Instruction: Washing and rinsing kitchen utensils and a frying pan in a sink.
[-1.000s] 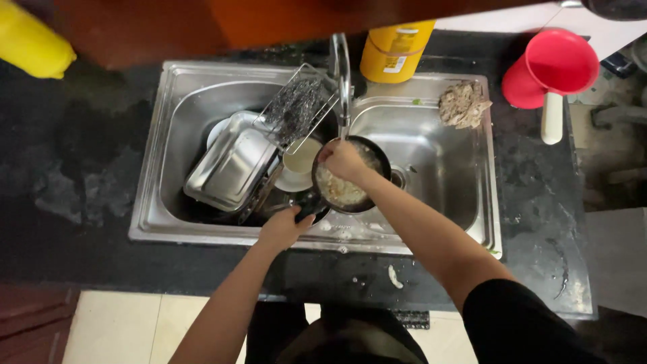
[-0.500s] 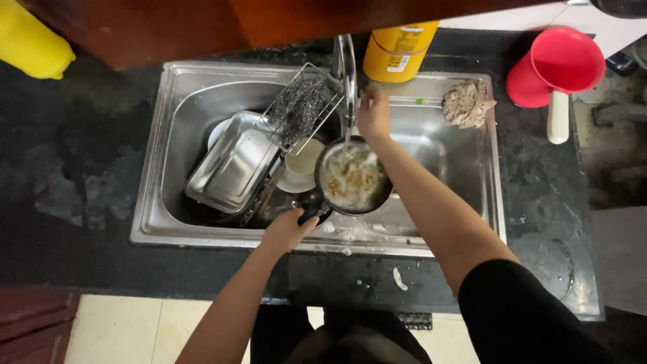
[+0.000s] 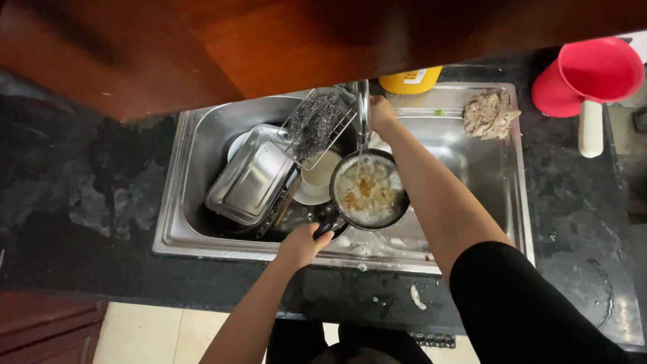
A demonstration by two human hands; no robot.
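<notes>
1. The left hand (image 3: 301,244) is closed around the dark handle of a small pan (image 3: 368,190), holding it over the sink (image 3: 176,195), just ahead of the hand and a little to its right
2. The right hand (image 3: 381,113) reaches far forward to the tap (image 3: 362,108), its fingers curled at the tap's base; whether they clasp it tightly cannot be told
3. The step in hand looks like rinsing: the pan sits directly under the spout, and a thin stream seems to fall into it (faint, hard to be sure)
4. The pan holds cloudy water with brownish food scraps over its bottom
5. The next move would call for a steady grip on the handle, since a filling pan grows heavier and could tip toward the basin
6. Left of the pan-holding hand, the left basin holds a steel tray (image 3: 251,178) lying tilted, a white bowl (image 3: 318,176) on a plate, and a wire rack (image 3: 313,127) with a dark scrubber on it
7. Right of the reaching hand, a rag (image 3: 489,113) sits on the sink's rim, and beyond it a red jug (image 3: 588,73) lies on the dark counter (image 3: 74,195)
8. A yellow container (image 3: 410,78) stands just behind the tap
</notes>
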